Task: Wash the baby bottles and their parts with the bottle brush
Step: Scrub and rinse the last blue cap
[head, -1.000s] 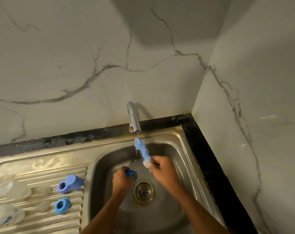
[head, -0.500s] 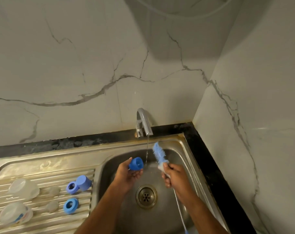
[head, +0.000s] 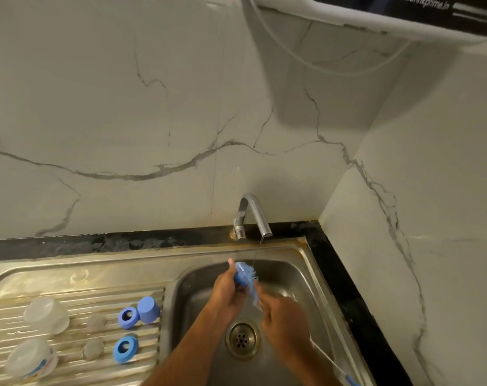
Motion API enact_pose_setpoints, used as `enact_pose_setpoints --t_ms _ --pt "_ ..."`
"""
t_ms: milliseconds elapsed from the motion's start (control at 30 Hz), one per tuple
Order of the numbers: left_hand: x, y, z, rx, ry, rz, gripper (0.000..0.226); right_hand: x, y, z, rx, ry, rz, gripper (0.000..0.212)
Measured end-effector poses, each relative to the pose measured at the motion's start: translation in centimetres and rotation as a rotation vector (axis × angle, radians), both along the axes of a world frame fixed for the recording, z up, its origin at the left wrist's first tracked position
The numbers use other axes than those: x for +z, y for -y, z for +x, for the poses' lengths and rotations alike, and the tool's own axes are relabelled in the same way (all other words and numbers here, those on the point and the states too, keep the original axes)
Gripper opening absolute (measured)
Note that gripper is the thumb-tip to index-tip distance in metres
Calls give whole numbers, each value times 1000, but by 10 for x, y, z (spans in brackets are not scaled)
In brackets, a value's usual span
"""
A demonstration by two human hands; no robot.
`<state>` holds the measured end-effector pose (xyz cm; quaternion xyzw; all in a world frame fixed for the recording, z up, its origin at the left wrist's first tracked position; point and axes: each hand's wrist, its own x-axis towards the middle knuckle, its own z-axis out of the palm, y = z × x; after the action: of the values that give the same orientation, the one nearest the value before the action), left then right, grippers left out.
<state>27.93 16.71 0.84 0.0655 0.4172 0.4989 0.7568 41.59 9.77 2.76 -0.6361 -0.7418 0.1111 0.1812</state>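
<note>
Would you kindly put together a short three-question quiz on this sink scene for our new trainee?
1. True or false: the tap is running a thin stream into the sink.
2. How many blue parts lie on the drainboard?
3. Which of the hands holds the bottle brush? A) left hand B) right hand

Key:
1. True.
2. Three: a blue cap and two blue rings.
3. B; the left hand holds the blue part being scrubbed.

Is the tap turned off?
No, a thin stream of water runs from the tap into the sink beside the brush.
</note>
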Motion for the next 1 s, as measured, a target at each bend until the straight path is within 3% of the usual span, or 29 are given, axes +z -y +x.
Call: enact_pose_setpoints --t_ms 100,233,300,367,467,667,800,900,1000 --pt "11 3 12 -27 -69 -3 36 9 -13 2 -124 46 -16 34" --pt "21 -4 12 -1 -189 17 18 6 4 4 -56 31 -39 49" --pt "27 -4 12 -42 -227 71 19 5 5 12 -76 13 -26 34" --pt "33 -3 15 -64 -190 58 30 5 -2 17 -116 -11 4 30" --pt "18 -10 11 -42 -126 -12 70 0 5 13 -28 -74 18 34" --pt "28 0 16 15 34 -166 35 1 -17 22 4 -23 79 47" --pt "33 -15 12 16 98 -219 42 -2 -13 22 160 -30 109 50" --pt "40 -12 16 -23 42 -184 27 -3 -21 32 98 -79 89 49" --pt "34 -10 16 -11 -4 -173 39 -7 -27 30 176 -48 91 56"
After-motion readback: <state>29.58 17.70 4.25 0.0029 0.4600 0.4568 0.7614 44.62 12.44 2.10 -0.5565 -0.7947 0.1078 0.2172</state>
